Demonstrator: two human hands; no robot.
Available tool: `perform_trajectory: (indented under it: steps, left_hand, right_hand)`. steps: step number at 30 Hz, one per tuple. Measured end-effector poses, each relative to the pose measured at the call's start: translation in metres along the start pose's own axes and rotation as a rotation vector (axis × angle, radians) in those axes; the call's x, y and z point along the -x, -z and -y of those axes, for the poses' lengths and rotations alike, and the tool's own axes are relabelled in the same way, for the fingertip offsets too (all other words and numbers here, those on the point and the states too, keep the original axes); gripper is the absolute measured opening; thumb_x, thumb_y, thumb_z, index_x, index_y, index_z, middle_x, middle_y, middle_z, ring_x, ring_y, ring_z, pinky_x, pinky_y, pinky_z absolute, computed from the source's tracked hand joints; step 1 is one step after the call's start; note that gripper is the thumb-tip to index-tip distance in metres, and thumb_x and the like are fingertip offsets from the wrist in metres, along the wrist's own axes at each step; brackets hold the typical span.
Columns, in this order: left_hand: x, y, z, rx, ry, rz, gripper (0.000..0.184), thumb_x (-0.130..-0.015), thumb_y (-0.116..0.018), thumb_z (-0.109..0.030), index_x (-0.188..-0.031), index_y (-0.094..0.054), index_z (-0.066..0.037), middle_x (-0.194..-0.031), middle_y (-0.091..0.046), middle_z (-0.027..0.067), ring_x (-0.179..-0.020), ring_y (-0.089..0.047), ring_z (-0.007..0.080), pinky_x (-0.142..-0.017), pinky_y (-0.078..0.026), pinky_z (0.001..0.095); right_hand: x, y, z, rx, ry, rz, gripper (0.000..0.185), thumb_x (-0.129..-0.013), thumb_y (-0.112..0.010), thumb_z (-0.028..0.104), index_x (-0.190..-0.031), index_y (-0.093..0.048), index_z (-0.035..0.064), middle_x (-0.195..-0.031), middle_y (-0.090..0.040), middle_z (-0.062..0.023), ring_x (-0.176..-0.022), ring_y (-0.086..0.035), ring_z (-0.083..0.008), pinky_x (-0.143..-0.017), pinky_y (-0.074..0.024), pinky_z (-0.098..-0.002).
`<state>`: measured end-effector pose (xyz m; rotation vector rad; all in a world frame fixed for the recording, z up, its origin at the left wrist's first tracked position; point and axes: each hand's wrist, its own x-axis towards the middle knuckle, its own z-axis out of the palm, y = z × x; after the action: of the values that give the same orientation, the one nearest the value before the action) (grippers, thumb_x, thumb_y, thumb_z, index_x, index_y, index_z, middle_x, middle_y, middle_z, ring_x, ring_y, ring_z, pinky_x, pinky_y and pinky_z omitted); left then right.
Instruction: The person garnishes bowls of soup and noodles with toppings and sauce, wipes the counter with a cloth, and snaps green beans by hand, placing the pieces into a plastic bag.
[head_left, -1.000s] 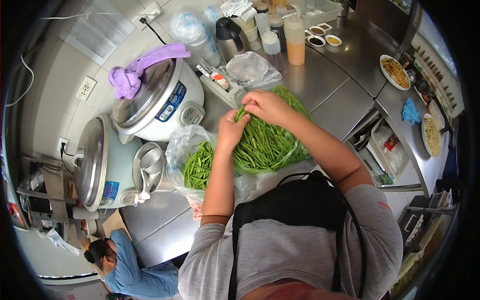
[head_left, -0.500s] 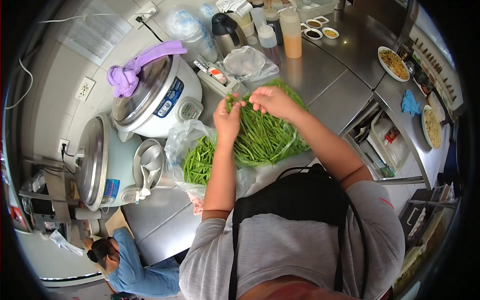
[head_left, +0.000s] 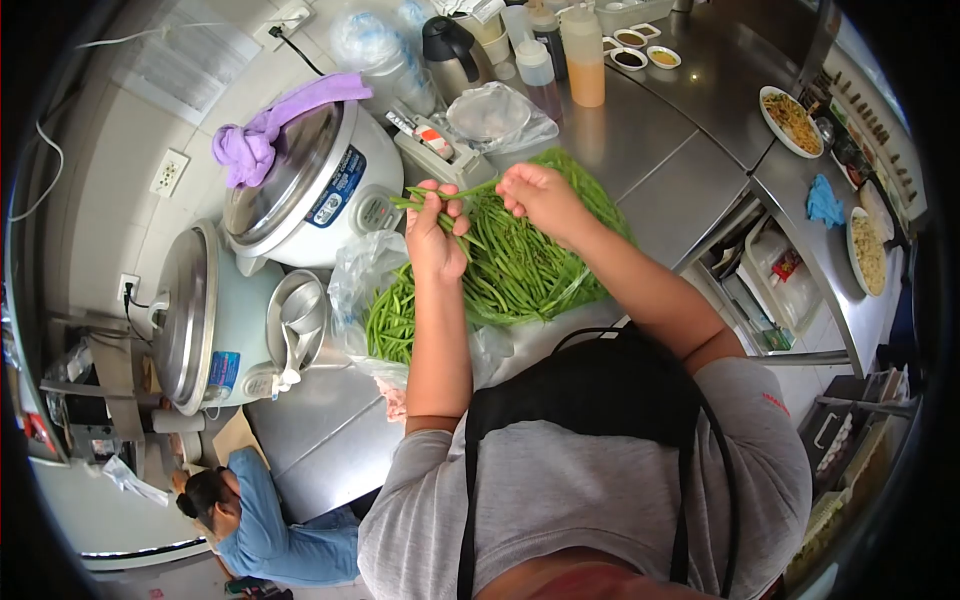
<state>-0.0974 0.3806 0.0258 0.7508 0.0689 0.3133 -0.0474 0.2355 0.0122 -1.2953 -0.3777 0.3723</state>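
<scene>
Several green beans lie in my left hand [head_left: 437, 232], its fingers wrapped round them above the gap between two bean piles. My right hand [head_left: 540, 198] pinches the end of a long bean that stretches across from the left hand. Below it, a large pile of green beans [head_left: 530, 265] fills an open green-tinted plastic bag. A smaller pile of beans [head_left: 390, 318] lies in a clear plastic bag [head_left: 362, 270] to the left, partly hidden by my left forearm.
Two large rice cookers [head_left: 345, 190] [head_left: 200, 310] stand at the left, one with a purple cloth [head_left: 245, 150]. Sauce bottles [head_left: 583, 60], a thermos [head_left: 452, 55] and small sauce dishes [head_left: 628, 58] stand behind. A person in blue [head_left: 270, 520] leans at the lower left.
My left hand has moved left and turned palm up, with beans now showing across its fingers. The right hand stays over the large pile, slightly farther from the left.
</scene>
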Motion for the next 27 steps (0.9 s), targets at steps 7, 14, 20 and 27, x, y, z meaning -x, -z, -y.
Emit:
perform_trajectory:
  steps: [7, 14, 20, 27]
  left_hand:
    - [0.007, 0.0, -0.004, -0.101, -0.105, 0.05, 0.008, -0.084, -0.045, -0.012, -0.09, -0.043, -0.008, -0.073, -0.052, 0.0059, -0.06, -0.044, 0.0119, -0.048, -0.036, 0.0231]
    - [0.015, -0.023, -0.011, -0.632, -0.195, 0.212, 0.007, -0.084, -0.043, -0.011, -0.09, -0.045, -0.006, -0.071, -0.049, 0.0034, -0.063, -0.045, 0.0093, -0.052, -0.036, 0.021]
    - [0.007, 0.012, -0.012, -1.57, -0.138, 0.058, 0.022, -0.076, -0.054, -0.021, -0.08, -0.053, 0.001, -0.065, -0.056, 0.0138, -0.058, -0.054, 0.025, -0.055, -0.042, 0.0319]
    - [0.012, 0.035, 0.0, -1.941, 0.109, 0.134, 0.028, -0.07, -0.06, -0.023, -0.078, -0.058, 0.004, -0.069, -0.058, 0.0208, -0.063, -0.057, 0.0319, -0.061, -0.043, 0.0368]
  right_hand:
    - [-0.001, -0.01, -0.004, -0.011, 0.032, 0.017, 0.017, -0.078, -0.049, 0.019, -0.073, -0.054, 0.0043, -0.06, -0.051, -0.0037, -0.053, -0.045, -0.0109, -0.051, -0.0392, -0.024]
    - [0.006, -0.02, -0.004, 1.25, 0.24, 0.131, 0.02, -0.068, -0.043, 0.019, -0.07, -0.059, 0.008, -0.073, -0.059, -0.0132, -0.071, -0.057, -0.0303, -0.061, -0.0446, -0.0406]
    - [0.006, -0.002, -0.002, 1.387, 0.09, 0.139, 0.019, -0.07, -0.05, 0.025, -0.072, -0.06, 0.0087, -0.076, -0.06, -0.011, -0.073, -0.058, -0.0278, -0.063, -0.0447, -0.0393]
    - [0.012, -0.006, -0.021, 1.335, 0.262, 0.231, 0.023, -0.068, -0.06, 0.031, -0.074, -0.06, 0.0095, -0.074, -0.058, -0.009, -0.07, -0.057, -0.0259, -0.061, -0.0442, -0.0377]
